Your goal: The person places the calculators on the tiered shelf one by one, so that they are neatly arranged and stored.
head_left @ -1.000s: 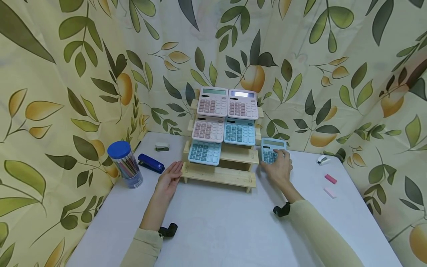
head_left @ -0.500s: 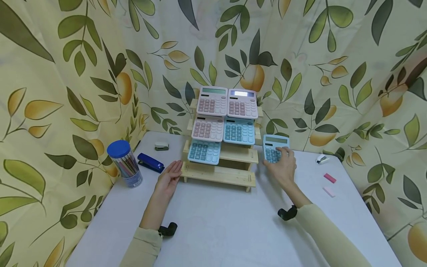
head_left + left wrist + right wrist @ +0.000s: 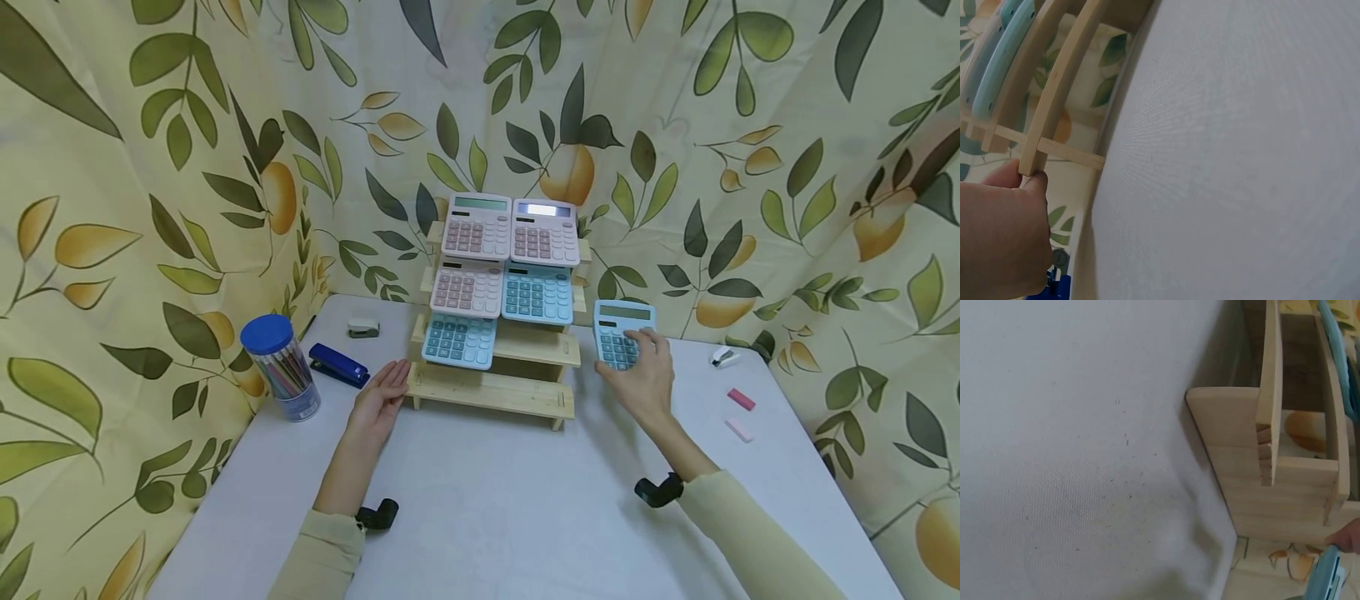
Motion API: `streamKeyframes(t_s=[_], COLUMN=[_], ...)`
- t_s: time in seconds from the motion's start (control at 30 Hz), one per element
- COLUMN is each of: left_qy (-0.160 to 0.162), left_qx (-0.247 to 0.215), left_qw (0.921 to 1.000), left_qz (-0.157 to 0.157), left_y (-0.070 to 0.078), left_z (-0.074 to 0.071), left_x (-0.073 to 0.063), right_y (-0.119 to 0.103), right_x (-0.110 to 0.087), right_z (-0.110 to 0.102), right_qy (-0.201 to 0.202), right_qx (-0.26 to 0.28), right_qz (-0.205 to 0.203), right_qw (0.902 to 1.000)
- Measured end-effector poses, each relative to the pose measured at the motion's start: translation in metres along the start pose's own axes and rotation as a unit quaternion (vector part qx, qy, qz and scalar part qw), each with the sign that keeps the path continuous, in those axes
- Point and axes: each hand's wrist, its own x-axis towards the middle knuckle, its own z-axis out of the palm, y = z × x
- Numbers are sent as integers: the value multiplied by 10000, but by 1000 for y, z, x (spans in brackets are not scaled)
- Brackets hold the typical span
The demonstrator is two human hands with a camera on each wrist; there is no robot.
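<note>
My right hand point(image 3: 643, 375) grips a light-blue calculator point(image 3: 624, 312) to the right of the tiered wooden rack point(image 3: 487, 393). The calculator is tilted with its screen end up; the hand covers its lower right part. In the right wrist view only a sliver of the calculator point(image 3: 1322, 575) and a fingertip show. At the rack's left side, my left hand point(image 3: 377, 406) pinches the end of the lowest shelf point(image 3: 1038, 147) between thumb and finger. On the tiers above lean pink calculators point(image 3: 477, 229) and two blue calculators point(image 3: 537, 296), one of them lower left.
Left of the rack are a blue stapler point(image 3: 339, 366), a small white-and-green stapler point(image 3: 363, 329) and a blue-lidded jar of pencils point(image 3: 281, 368). On the right lie a small white item point(image 3: 725, 358), a dark pink eraser-like block point(image 3: 741, 400) and a pale pink one point(image 3: 739, 430). Patterned curtains point(image 3: 450, 100) enclose the table.
My right hand has moved a little to the right with the blue calculator, away from the rack, and the calculator's screen end has risen slightly. The left hand stays at the shelf end.
</note>
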Motion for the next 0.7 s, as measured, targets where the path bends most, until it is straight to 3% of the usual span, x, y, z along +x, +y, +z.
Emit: streamKeyframes(t_s=[0.7], left_qy=[57], left_qx=[-26], left_qw=[10000], left_qz=[-32], left_y=[1], left_z=[3], left_x=[-3], right_y=[-23], right_x=[-23], right_z=[-31], right_qy=[10], right_qx=[35], right_qz=[-257], right_qw=[9997])
